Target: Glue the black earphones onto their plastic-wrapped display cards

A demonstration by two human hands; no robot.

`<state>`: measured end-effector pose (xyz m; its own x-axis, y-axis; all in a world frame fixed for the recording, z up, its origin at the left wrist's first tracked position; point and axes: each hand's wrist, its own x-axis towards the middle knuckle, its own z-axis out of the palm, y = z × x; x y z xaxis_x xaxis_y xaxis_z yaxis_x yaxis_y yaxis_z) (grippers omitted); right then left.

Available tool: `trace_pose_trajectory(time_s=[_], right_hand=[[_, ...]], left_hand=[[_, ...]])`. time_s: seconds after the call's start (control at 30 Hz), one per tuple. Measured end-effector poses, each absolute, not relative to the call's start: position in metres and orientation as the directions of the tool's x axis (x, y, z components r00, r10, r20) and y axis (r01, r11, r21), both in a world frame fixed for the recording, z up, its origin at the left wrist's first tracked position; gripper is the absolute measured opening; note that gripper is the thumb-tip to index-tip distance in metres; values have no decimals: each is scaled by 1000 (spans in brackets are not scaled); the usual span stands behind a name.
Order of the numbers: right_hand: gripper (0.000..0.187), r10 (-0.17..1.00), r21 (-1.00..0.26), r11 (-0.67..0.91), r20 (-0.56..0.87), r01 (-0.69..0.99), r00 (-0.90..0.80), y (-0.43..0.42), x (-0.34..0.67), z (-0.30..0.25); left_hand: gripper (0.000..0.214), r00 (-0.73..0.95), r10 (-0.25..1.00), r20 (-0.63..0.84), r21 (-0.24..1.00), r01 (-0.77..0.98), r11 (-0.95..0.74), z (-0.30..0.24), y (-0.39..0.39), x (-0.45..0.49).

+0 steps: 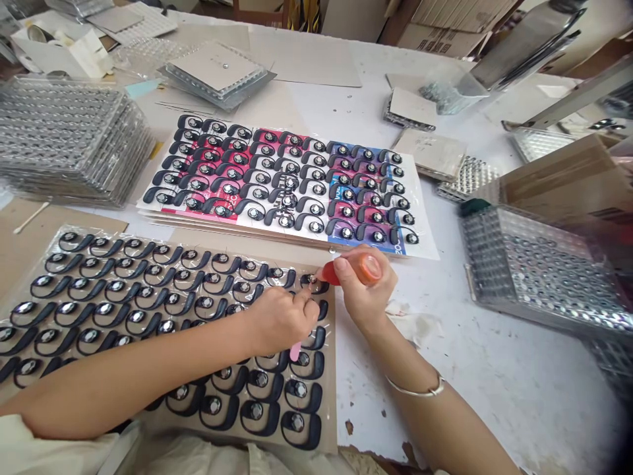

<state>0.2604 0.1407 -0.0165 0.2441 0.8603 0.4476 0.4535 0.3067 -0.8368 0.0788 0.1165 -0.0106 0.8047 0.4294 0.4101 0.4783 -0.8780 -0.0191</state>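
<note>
My right hand (368, 290) is closed around a small red-orange squeeze bottle (368, 266). Its tip points left at a black hook-shaped piece (321, 287) with a round centre, at the top right corner of a brown board (330, 396). Beside that piece, my left hand (284, 318) is closed on a thin tool, whose pink end (295, 351) shows below the fist; its working end is hard to make out. Rows of similar black curved pieces (254, 410), with shiny round centres, cover the board. My left forearm hides some of them.
Behind the board lies a stack of printed sheets (425, 231) bearing more black pieces. Stacks of clear trays (74, 138) stand at left and more trays (554, 270) at right. A cotton swab (32, 218) lies at far left, crumpled tissue (415, 324) near my right wrist.
</note>
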Motion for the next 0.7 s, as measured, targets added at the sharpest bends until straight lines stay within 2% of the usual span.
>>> trace_pose_trajectory(time_s=[0.3,0.43,0.5,0.6,0.7], right_hand=[[22,862,-846,296,436,443,258,141,259,-17],[24,821,-847,303,465,437,331,141,261,-16],[27,795,-890,291,429,352,429,142,265,-15],[35,801,-972,218,231,89,552,147,273,-15],[39,804,-977,182,85,-108,589,153,284,-12]], left_hand=[[12,847,424,320,-35,458,-888,-11,114,81],[14,837,413,359,-68,465,-883,-11,113,82],[14,825,402,398,-77,467,-881,-12,113,82],[14,819,381,429,-68,450,-891,-11,113,81],[15,802,390,453,-19,446,-895,-6,116,76]])
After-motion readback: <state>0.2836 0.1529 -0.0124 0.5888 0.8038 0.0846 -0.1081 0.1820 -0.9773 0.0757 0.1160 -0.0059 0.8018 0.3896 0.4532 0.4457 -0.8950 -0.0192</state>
